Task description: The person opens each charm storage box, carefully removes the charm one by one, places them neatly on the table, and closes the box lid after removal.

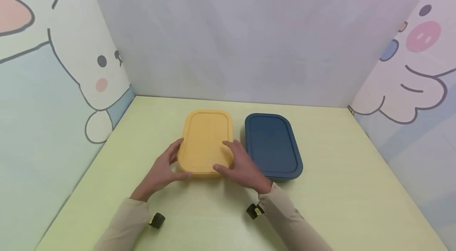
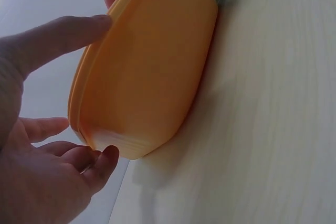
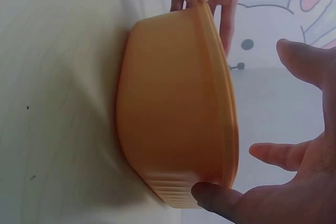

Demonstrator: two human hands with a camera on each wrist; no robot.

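A yellow lidded food container (image 1: 204,136) sits on the table between both hands. My left hand (image 1: 162,170) holds its near left corner, thumb at the front rim and fingers along the left side. In the left wrist view, the thumb tip meets the lid's edge above the orange-looking wall (image 2: 152,66). My right hand (image 1: 244,168) hovers around the near right corner with fingers spread. Seen from the right wrist, its thumb stands apart from the lid, while one fingertip is right at the rim of the container (image 3: 168,93).
A dark blue lidded container (image 1: 271,144) stands just right of the yellow one, close to my right hand. The pale yellow-green table (image 1: 342,187) meets a grey back wall (image 1: 235,37) and side walls with cartoon animals. Small black devices hang at both cuffs.
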